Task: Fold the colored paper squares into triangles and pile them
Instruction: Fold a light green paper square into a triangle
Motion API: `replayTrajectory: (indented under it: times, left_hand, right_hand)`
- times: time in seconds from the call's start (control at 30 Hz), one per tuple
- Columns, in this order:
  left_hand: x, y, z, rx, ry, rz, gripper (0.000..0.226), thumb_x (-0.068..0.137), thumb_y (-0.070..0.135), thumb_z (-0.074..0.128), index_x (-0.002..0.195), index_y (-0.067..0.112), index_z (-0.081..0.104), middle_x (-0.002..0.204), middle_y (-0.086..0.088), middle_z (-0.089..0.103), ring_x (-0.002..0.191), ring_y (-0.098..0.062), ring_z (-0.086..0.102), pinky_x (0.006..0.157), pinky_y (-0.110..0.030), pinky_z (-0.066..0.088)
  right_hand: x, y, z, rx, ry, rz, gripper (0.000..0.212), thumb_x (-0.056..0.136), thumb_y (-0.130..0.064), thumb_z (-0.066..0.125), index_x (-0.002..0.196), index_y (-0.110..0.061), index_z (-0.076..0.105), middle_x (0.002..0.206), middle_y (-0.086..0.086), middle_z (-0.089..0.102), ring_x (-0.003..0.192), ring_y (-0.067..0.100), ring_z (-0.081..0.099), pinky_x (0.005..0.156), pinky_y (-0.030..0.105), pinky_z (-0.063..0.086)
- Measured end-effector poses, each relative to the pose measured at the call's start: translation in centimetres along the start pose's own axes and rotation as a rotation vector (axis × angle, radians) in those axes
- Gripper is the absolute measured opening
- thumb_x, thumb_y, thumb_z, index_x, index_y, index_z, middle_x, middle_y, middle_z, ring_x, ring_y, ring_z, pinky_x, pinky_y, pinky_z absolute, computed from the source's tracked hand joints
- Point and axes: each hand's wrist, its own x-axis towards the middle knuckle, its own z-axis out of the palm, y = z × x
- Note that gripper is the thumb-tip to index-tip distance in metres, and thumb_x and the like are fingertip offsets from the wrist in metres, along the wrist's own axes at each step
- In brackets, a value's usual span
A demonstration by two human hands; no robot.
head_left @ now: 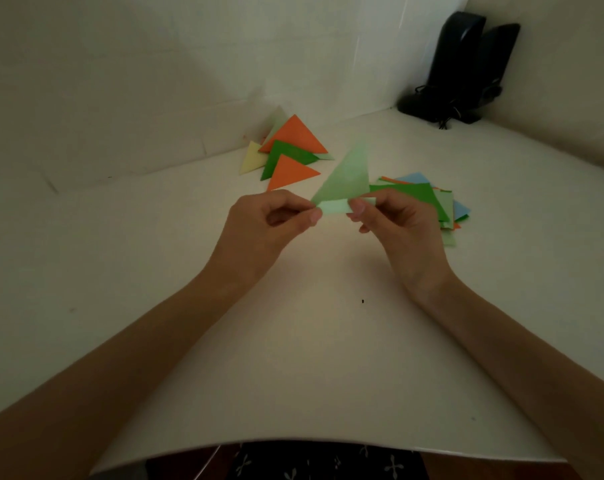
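Note:
Above the middle of the white table I hold a light green paper, folded into a triangle that points up and away. My left hand pinches its lower left corner. My right hand pinches its lower edge on the right. A pile of folded triangles, orange, dark green, pale yellow and pale green, lies at the back near the wall. A stack of unfolded colored squares, with a dark green one on top, lies to the right, just behind my right hand.
Two black speakers with cables stand in the back right corner. White walls close off the table at the back and right. The table's front edge curves near my body.

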Motion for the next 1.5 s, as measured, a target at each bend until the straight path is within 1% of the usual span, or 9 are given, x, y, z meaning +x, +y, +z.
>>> replayTrajectory:
  times: [0.17,0.3,0.4,0.6,0.77,1.03,1.2,1.37,1.5]
  left_hand:
    - [-0.2,-0.1,0.2,0.121,0.086,0.060,0.007,0.078,0.019,0.074,0.074,0.016,0.069,0.063,0.010,0.067,0.059,0.001,0.059,0.061,-0.014,0.046]
    - [0.1,0.0,0.3,0.031,0.067,0.003,0.011,0.077,0.015,0.074,0.075,0.009,0.066,0.063,0.004,0.067,0.062,-0.007,0.061,0.066,-0.022,0.050]
    - [0.1,0.2,0.4,-0.108,0.028,-0.042,0.015,0.077,0.004,0.072,0.078,0.009,0.058,0.061,0.005,0.066,0.060,-0.008,0.062,0.067,-0.023,0.051]
    - [0.1,0.1,0.1,-0.175,-0.028,-0.098,0.021,0.078,0.000,0.068,0.091,0.017,0.065,0.063,0.009,0.066,0.060,-0.008,0.064,0.069,-0.024,0.054]
    - [-0.1,0.1,0.2,-0.165,-0.072,-0.175,0.016,0.081,0.000,0.066,0.081,0.016,0.064,0.065,0.008,0.066,0.062,-0.006,0.064,0.062,-0.018,0.054]
    - [-0.4,0.0,0.6,-0.113,-0.256,-0.203,0.011,0.092,0.005,0.054,0.084,0.007,0.060,0.064,0.003,0.069,0.060,-0.008,0.066,0.060,-0.018,0.054]
    - [-0.6,0.3,0.9,-0.172,-0.260,-0.141,0.009,0.089,0.005,0.055,0.086,0.002,0.063,0.065,0.003,0.070,0.062,-0.008,0.066,0.067,-0.021,0.056]
    - [-0.6,-0.1,0.9,-0.138,-0.206,-0.126,0.009,0.090,-0.001,0.054,0.087,0.002,0.062,0.062,0.004,0.068,0.061,-0.007,0.065,0.063,-0.018,0.054]
    - [-0.5,0.0,0.8,-0.202,-0.259,-0.188,0.012,0.090,-0.001,0.053,0.084,0.004,0.063,0.062,0.002,0.068,0.058,-0.007,0.063,0.062,-0.018,0.053]
  right_hand:
    - [-0.3,-0.1,0.1,0.000,0.038,-0.048,0.014,0.084,-0.014,0.066,0.070,-0.017,0.065,0.072,0.018,0.058,0.065,0.017,0.047,0.063,0.031,0.041]
    - [-0.2,-0.1,0.1,0.026,0.077,-0.020,0.017,0.085,-0.011,0.066,0.069,-0.018,0.064,0.061,-0.009,0.064,0.062,0.006,0.053,0.062,0.021,0.046]
    - [-0.1,-0.1,0.2,0.062,0.087,0.013,0.019,0.084,-0.008,0.065,0.071,-0.017,0.056,0.057,-0.010,0.062,0.059,0.005,0.056,0.058,0.019,0.046]
    - [0.1,0.1,0.0,0.214,-0.050,0.206,0.041,0.078,-0.015,0.068,0.115,-0.008,0.050,0.070,0.004,0.066,0.063,0.010,0.062,0.057,0.022,0.048]
    - [0.1,0.6,-0.1,0.138,-0.190,0.186,0.003,0.083,-0.008,0.065,0.085,-0.008,0.066,0.064,-0.001,0.068,0.059,0.009,0.061,0.054,0.019,0.047]
    - [0.1,0.7,0.0,0.044,-0.160,0.116,0.005,0.083,-0.003,0.066,0.087,-0.001,0.064,0.059,-0.002,0.066,0.055,0.009,0.058,0.053,0.019,0.047]
    - [-0.2,0.2,0.0,0.019,-0.220,0.215,0.008,0.081,-0.012,0.069,0.079,-0.004,0.066,0.066,0.010,0.060,0.058,0.014,0.052,0.052,0.020,0.041]
    - [-0.3,0.0,0.3,0.016,-0.216,0.211,0.014,0.083,-0.011,0.068,0.071,-0.003,0.067,0.054,0.000,0.061,0.049,0.007,0.053,0.049,0.018,0.041]
    - [-0.1,0.3,0.0,0.097,-0.225,0.264,0.019,0.085,-0.010,0.063,0.068,-0.001,0.065,0.056,0.008,0.063,0.054,0.017,0.054,0.053,0.026,0.039]
